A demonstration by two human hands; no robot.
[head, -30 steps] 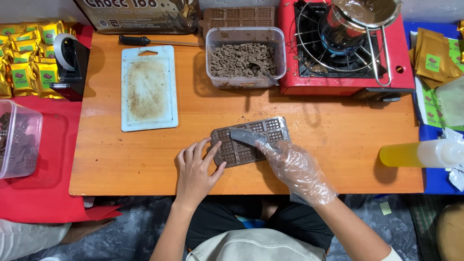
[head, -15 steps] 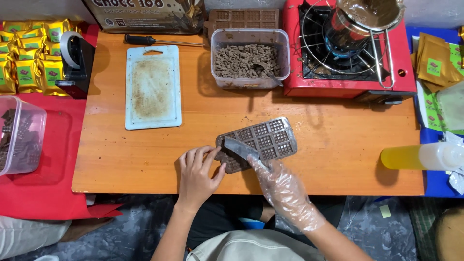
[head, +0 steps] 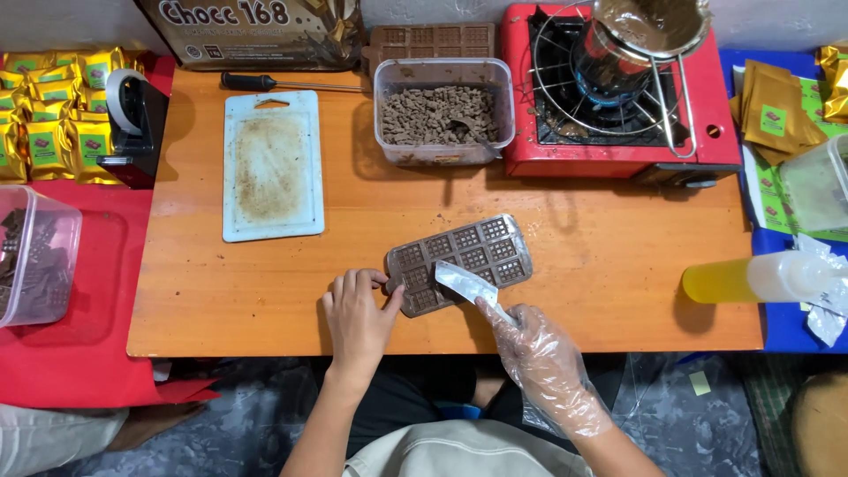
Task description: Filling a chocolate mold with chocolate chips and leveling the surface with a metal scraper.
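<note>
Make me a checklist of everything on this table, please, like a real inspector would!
Surface: orange wooden table, some brown smears.
Job's things: chocolate mould, lying tilted, cavities filled brown; metal scraper resting on it.
Clutter: white cutting board, stained; clear tub of chocolate pieces; red portable stove with a pot; tape dispenser; yellow squeeze bottle, lying down; gold packets.
Grippers: left hand, bare, steadies the mould's edge; right hand, in a clear plastic glove, holds the scraper.
Cables: nothing seen.
Surroundings: red cloth at left, blue surface at right.
</note>
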